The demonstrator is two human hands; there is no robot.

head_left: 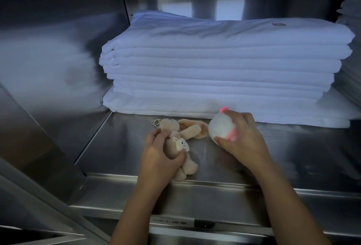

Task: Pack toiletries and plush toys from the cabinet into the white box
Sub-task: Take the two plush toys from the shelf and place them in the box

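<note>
A beige plush rabbit (182,137) with long ears and a metal key ring lies on the steel cabinet shelf (121,147). My left hand (160,152) grips its body, thumb across the belly. A round white plush toy (220,125) with pink trim sits just to the right on the shelf. My right hand (242,137) is curled around it from the right side. The white box is out of view.
A tall stack of folded white sheets (214,64) fills the back of the shelf right behind the toys. Steel walls close in on the left. A marker pen (187,223) lies on the ledge below the shelf's front edge.
</note>
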